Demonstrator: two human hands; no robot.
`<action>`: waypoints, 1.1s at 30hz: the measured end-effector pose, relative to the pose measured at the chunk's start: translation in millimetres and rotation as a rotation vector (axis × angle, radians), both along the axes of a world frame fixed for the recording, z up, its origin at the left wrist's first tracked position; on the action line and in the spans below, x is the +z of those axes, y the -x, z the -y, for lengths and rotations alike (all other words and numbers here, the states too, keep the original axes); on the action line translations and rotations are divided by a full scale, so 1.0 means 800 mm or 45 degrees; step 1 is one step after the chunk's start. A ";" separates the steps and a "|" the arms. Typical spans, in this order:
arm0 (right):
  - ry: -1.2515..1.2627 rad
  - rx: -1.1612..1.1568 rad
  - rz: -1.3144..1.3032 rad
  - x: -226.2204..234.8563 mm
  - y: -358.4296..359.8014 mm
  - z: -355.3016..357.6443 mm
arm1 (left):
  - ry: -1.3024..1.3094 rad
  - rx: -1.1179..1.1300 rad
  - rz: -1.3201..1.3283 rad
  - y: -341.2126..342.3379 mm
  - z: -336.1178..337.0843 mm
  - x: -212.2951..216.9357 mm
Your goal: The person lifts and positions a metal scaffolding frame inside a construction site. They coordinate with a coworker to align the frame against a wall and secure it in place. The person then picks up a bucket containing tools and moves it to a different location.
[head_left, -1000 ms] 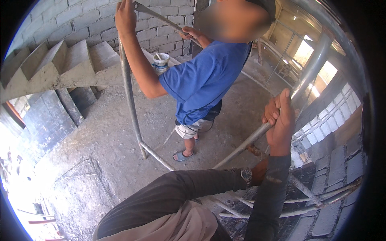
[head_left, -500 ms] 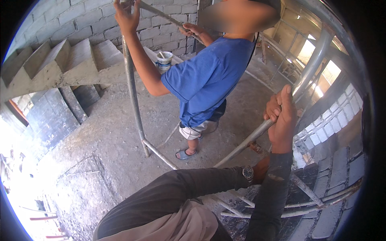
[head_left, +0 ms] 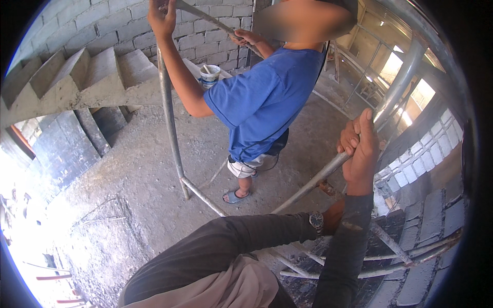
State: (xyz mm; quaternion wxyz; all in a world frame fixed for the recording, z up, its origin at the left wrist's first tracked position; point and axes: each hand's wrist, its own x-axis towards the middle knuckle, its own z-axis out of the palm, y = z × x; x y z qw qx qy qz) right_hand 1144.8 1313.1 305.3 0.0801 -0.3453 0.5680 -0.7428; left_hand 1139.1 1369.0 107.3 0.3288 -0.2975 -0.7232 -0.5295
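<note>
My right hand [head_left: 359, 149] is closed round a grey metal scaffold pipe [head_left: 393, 95], its thumb pointing up along the tube. My left arm, in a dark sleeve with a metal wristwatch [head_left: 316, 220], reaches across from the left. Only the back part of my left hand [head_left: 334, 214] shows; my right forearm hides its fingers. Close by it is a rusty piece [head_left: 326, 188] on the framework. Facing left ahead of me, a person in a blue T-shirt [head_left: 272, 102] has both hands raised to another pipe [head_left: 208, 19] of the scaffold.
Concrete stairs [head_left: 92, 77] rise along a grey block wall [head_left: 195, 46] at the far left. A white bucket [head_left: 209, 77] stands beyond the person. Dark panels [head_left: 67, 146] lean below the stairs. Scaffold bars [head_left: 390, 244] and grey blocks [head_left: 426, 220] are at the lower right.
The other person's near elbow has risen slightly, and the pipe at their raised hands has shifted a little. My own hands stay in place.
</note>
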 end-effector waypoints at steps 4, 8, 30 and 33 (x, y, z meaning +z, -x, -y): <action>0.014 -0.025 -0.010 -0.001 0.001 0.001 | -0.023 0.055 -0.073 0.005 -0.006 -0.008; 0.016 -0.021 -0.004 -0.002 0.002 -0.001 | 0.037 0.089 -0.145 -0.002 -0.001 0.001; 0.008 -0.046 -0.007 -0.003 0.006 0.000 | 0.020 0.017 -0.060 -0.014 0.009 0.027; 0.011 -0.028 0.015 -0.003 0.005 0.002 | 0.078 0.023 0.002 -0.015 0.012 0.032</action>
